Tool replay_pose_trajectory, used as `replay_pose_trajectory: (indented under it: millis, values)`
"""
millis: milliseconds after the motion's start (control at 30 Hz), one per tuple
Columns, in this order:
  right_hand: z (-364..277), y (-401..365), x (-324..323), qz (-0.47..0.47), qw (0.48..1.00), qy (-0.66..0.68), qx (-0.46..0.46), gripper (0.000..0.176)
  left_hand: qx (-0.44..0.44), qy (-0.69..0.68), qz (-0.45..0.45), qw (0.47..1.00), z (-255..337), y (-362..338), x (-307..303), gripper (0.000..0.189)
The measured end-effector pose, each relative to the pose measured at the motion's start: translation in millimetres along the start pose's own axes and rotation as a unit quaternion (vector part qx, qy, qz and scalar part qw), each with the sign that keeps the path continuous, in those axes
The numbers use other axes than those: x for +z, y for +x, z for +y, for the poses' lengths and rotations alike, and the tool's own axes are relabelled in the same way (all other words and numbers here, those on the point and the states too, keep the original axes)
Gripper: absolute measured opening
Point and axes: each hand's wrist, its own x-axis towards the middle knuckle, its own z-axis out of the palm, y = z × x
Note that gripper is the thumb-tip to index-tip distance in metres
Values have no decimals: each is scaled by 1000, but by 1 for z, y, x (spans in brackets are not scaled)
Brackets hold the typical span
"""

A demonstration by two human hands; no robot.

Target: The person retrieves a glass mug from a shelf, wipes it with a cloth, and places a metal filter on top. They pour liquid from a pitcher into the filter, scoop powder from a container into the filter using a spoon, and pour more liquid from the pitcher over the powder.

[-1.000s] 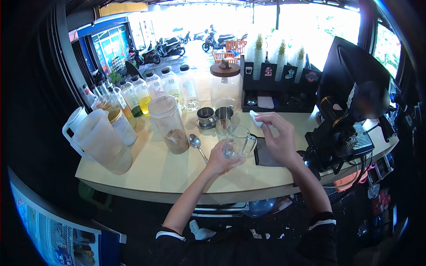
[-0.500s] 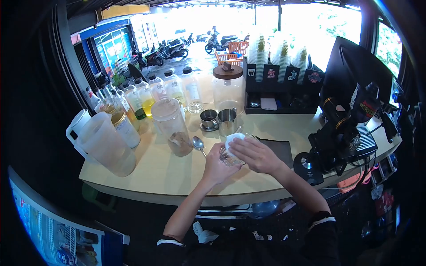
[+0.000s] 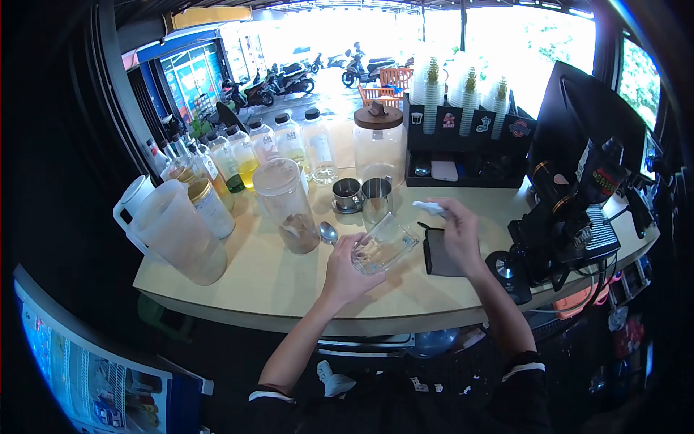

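A clear glass (image 3: 389,247) lies tilted in my left hand (image 3: 345,273), its mouth toward the upper right. My fingers wrap round its base, above the counter. To the right, my right hand (image 3: 460,230) pinches a white tissue (image 3: 429,207), apart from the glass. Beneath that hand is a dark cloth or mat (image 3: 441,254). Just beyond the glass stand a metal pitcher (image 3: 377,201) and a small metal cup (image 3: 347,194) on a saucer. A spoon (image 3: 328,233) lies by my left hand, beside a lidded jar (image 3: 288,210) of brown powder.
Plastic pitchers (image 3: 177,231) and several bottles (image 3: 293,145) line the left and back of the counter (image 3: 267,289). At the back are a wooden-lidded jar (image 3: 379,148) and a black cup rack (image 3: 465,155). A black coffee machine (image 3: 564,231) and a screen stand on the right.
My right hand has lifted off the glass and moved right with the tissue. The glass in my left hand shows fully now, tilted to the right.
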Motion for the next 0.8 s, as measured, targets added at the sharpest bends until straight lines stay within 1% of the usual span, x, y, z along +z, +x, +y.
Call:
replay_pose_trajectory:
  millis: [33, 67, 100, 133, 167, 200, 233, 300, 333, 400, 433, 500, 533, 567, 600, 633, 667, 700, 733, 767, 800]
  values:
    - [8, 1, -1, 30, 986, 131, 98, 22, 1, 1, 1, 1000, 1, 3, 0, 67]
    - [6, 2, 6, -4, 966, 231, 116, 24, 17, 21, 4, 1000, 7, 5, 0, 67]
    - [3, 1, 10, -3, 965, 232, 120, 24, 34, 42, 3, 999, 10, 5, 0, 68]
    - [-1, 4, 13, -103, 936, 294, 162, 26, 33, 42, -1, 999, 10, 4, 1, 68]
    - [-12, 8, 11, -199, 893, 351, 200, 28, 46, 55, -3, 997, 10, 4, 2, 69]
    - [-23, 12, 4, -231, 863, 381, 239, 39, 61, 67, -5, 996, 10, 6, 3, 69]
    - [-31, 11, -2, -229, 863, 382, 238, 39, 63, 68, -7, 996, 7, 7, 4, 69]
    - [-40, 6, -7, -300, 900, 288, 130, 37, 17, -23, -32, 999, 0, 5, 3, 72]
    - [-39, 3, -9, -299, 900, 289, 132, 37, 16, -23, -34, 999, -1, 3, 2, 72]
    - [-33, -1, -15, -339, 906, 235, 95, 31, -42, -52, -109, 992, 1, 1, -4, 73]
    - [-27, -3, -20, -341, 905, 235, 93, 31, -43, -51, -107, 992, -3, -2, -5, 73]
    - [-11, -7, -29, -370, 913, 171, 34, 26, -78, -153, -180, 969, -16, -8, -4, 71]
    - [-2, -15, -23, -323, 914, 245, 28, 23, -77, -152, -177, 969, -20, -8, -3, 71]
    - [-2, -13, -24, -323, 914, 245, 26, 23, -97, -211, -200, 952, -23, -9, -1, 67]
    - [-2, -11, -26, -307, 911, 271, 55, 22, -120, -271, -222, 929, -26, -12, 1, 64]
    - [-2, -9, -28, -289, 906, 297, 83, 22, -121, -271, -224, 928, -29, -14, 5, 64]
    - [5, -6, -28, -233, 915, 301, 132, 22, -157, -325, -220, 906, -32, -15, 8, 60]
    - [12, 0, -27, -230, 916, 300, 132, 22, -191, -377, -215, 880, -32, -13, 10, 57]
    - [19, 8, -26, -159, 940, 275, 127, 22, -189, -377, -217, 880, -31, -10, 10, 57]
    - [21, 11, -24, -88, 957, 249, 122, 23, -211, -373, -207, 880, -29, -8, 10, 53]
    - [-4, 10, -19, -84, 973, 190, 102, 26, -233, -368, -196, 879, -27, -6, 10, 50]
